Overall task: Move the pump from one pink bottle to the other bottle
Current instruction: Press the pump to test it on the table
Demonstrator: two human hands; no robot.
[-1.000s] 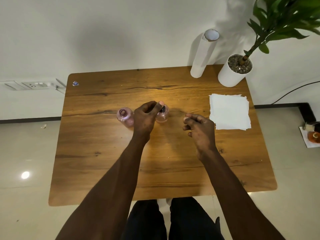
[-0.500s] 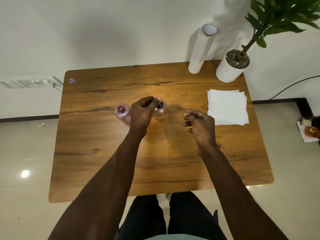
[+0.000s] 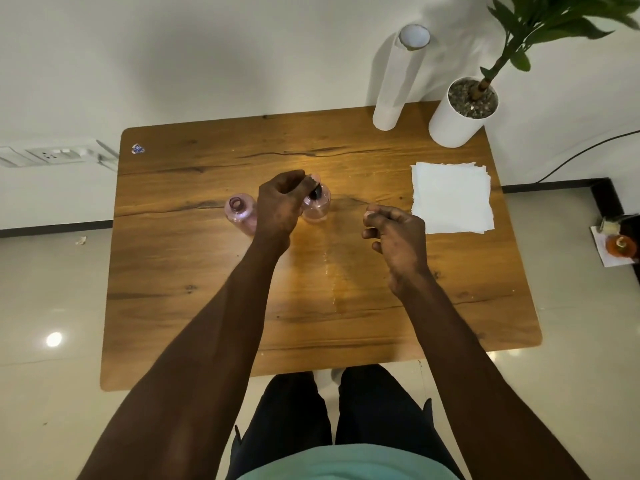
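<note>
Two small pink bottles stand side by side on the wooden table (image 3: 207, 306). The left pink bottle (image 3: 239, 211) has an open neck with nothing in it. The right pink bottle (image 3: 318, 206) carries a dark pump (image 3: 316, 194) on its neck. My left hand (image 3: 280, 206) reaches between the bottles, and its fingertips pinch the pump from above. My right hand (image 3: 394, 233) hovers to the right of that bottle, fingers loosely curled, holding nothing and touching nothing.
A stack of white paper napkins (image 3: 452, 199) lies on the table's right side. At the back right stand a white roll (image 3: 398, 81) and a white plant pot (image 3: 460, 112) with a green plant. A small sticker (image 3: 138, 149) marks the far left corner.
Both hands have stayed almost in place. My left hand keeps its pinch on the pump, and the view has shifted slightly.
</note>
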